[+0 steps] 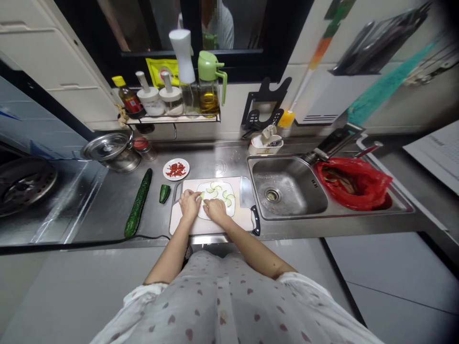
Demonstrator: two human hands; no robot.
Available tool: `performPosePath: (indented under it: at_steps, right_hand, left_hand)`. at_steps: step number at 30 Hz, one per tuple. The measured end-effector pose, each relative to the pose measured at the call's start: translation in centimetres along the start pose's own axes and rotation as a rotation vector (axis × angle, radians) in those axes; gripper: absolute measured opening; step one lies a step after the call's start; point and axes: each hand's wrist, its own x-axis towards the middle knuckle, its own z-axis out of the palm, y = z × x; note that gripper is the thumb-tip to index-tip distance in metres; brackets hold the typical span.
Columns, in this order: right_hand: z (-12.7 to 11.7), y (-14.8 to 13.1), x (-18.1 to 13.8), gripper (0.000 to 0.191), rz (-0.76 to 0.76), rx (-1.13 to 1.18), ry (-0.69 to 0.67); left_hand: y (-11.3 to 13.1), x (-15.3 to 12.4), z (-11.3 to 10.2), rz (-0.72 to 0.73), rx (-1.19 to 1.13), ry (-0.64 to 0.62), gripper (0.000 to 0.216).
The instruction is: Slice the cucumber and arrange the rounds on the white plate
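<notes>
A white square plate (211,217) with thin cucumber slices (228,197) set out in small fans lies on a pale cutting board (247,219). Over the plate's left edge, my left hand (190,204) has its fingertips closed on a slice. My right hand (216,211) is beside it, palm down, its fingers curled and the tips at another slice near the left hand. A kitchen knife (246,191) with a black handle rests along the board's right side, apart from both hands. Left of the board are a cut cucumber piece (164,193) and a long cucumber (139,203).
Behind the board stands a small plate of chopped red pieces (176,169). A sink (290,188) is at the right, with a red plastic bag (353,186) beyond it. A lidded steel pot (114,150) stands back left. Above hangs a condiment shelf (175,119).
</notes>
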Motion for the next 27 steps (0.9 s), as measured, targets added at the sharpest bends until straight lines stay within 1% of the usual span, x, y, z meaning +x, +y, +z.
performPosePath:
  at_steps: [7,14,20,27]
  right_hand:
    - [0.09,0.01,0.14,0.036,-0.004,-0.014,-0.017]
    - [0.27,0.03,0.31,0.035,-0.007,-0.017,-0.002]
    - [-0.05,-0.15,0.22,0.036,0.009,-0.009,-0.02]
    - [-0.4,-0.02,0.23,0.033,0.005,0.003,-0.003]
  left_hand:
    - [0.19,0.01,-0.13,-0.012,0.001,-0.022,0.029]
    - [-0.04,-0.03,0.06,-0.001,-0.003,-0.006,0.029]
    - [-0.14,-0.06,0.19,0.007,-0.006,0.006,0.029]
    - [-0.26,0.01,0.39,0.004,-0.007,-0.001,0.029]
